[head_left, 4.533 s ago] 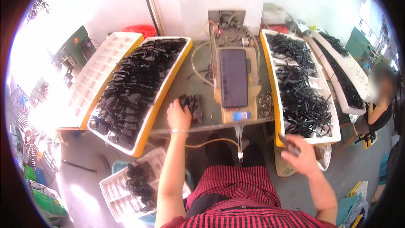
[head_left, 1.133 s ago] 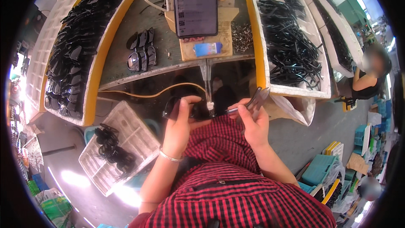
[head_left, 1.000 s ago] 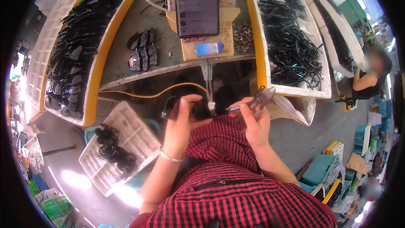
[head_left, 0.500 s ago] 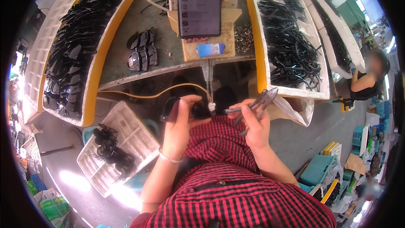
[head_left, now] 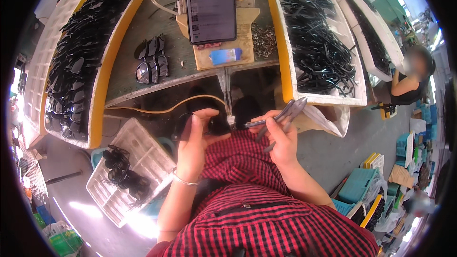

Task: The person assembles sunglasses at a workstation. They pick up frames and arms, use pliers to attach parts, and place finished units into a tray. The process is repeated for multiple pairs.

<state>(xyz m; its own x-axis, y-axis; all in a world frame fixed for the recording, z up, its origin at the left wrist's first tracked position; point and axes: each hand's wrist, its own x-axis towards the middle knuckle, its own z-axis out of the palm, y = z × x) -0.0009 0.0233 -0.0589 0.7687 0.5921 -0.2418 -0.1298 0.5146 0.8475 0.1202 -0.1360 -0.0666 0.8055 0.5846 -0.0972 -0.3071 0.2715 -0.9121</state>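
Note:
My left hand (head_left: 192,140) is closed on a sunglasses front with dark lenses (head_left: 183,127), held upright over my lap below the table edge. Its second lens lies partly behind the fingers. My right hand (head_left: 284,143) grips a pair of grey metal pliers (head_left: 297,108), jaws pointing up and away to the right. A thin dark piece (head_left: 256,123) sticks out of the right fingers toward the sunglasses; its kind is hard to make out. A small gap shows between the two hands.
On the table (head_left: 124,74), several dark sunglasses (head_left: 152,62) lie left of a phone (head_left: 212,9). A tray of sunglasses fronts (head_left: 76,66) stands left, a tray of black temple arms (head_left: 321,43) right. A white tray (head_left: 154,147) sits lower left. Another person (head_left: 412,78) is at far right.
The whole scene has shifted slightly left in view. Both hands keep their hold, and the sunglasses front has tilted a little, so its left lens looks more see-through.

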